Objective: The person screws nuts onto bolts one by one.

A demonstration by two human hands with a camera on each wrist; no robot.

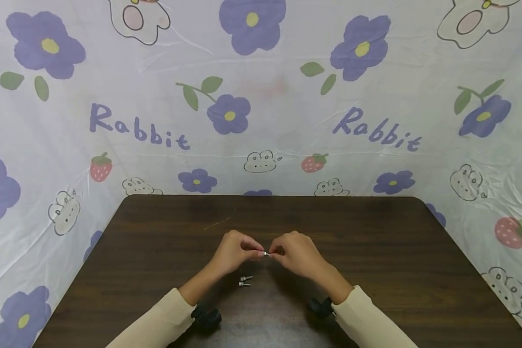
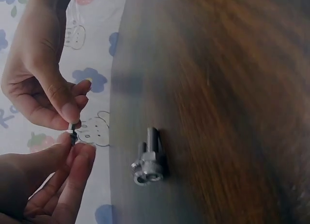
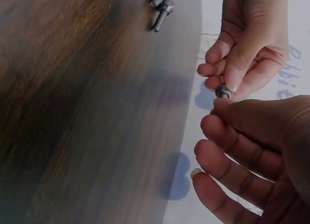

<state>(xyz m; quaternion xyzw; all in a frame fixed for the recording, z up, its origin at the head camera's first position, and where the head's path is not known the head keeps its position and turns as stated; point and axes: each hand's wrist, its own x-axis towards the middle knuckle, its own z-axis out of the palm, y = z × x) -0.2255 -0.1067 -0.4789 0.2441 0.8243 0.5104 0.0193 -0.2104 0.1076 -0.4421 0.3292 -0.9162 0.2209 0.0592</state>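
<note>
A small metal screw (image 1: 267, 253) is held up over the table between both hands. My left hand (image 1: 235, 251) pinches its head end between thumb and fingers. From the other side, my right hand (image 1: 297, 252) pinches the threaded end with thumb and forefinger. A hex nut (image 3: 223, 91) shows between the two sets of fingertips in the right wrist view; fingers hide most of the screw. Two more screws (image 2: 152, 161) with knurled heads lie side by side on the table, nearer to the left forearm; at least one carries a nut.
The dark wood table (image 1: 156, 251) ends at a patterned cloth (image 1: 287, 121) hanging behind and at both sides. A thin pale strand (image 1: 219, 222) lies toward the back of the table. Dark wrist bands (image 1: 206, 316) sit at both cuffs.
</note>
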